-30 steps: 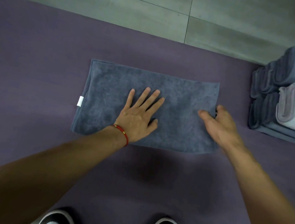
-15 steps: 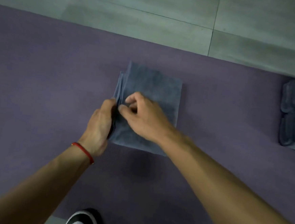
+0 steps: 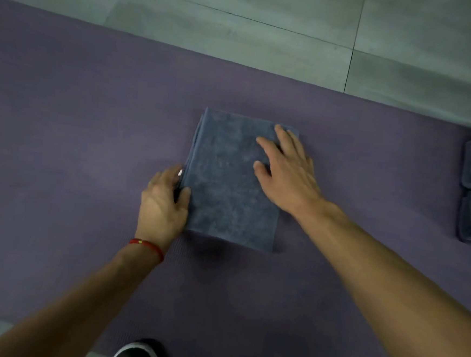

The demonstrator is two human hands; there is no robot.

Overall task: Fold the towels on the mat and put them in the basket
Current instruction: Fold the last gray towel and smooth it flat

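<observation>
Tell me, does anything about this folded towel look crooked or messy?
Mostly tidy. The towel lies flat on the mat, but its layers fan out slightly along the left edge, where the left hand grips it. The right hand rests flat on top.

Grey tiled floor (image 3: 268, 37), black-and-white shoe (image 3: 137, 356), red string bracelet (image 3: 147, 247)
</observation>
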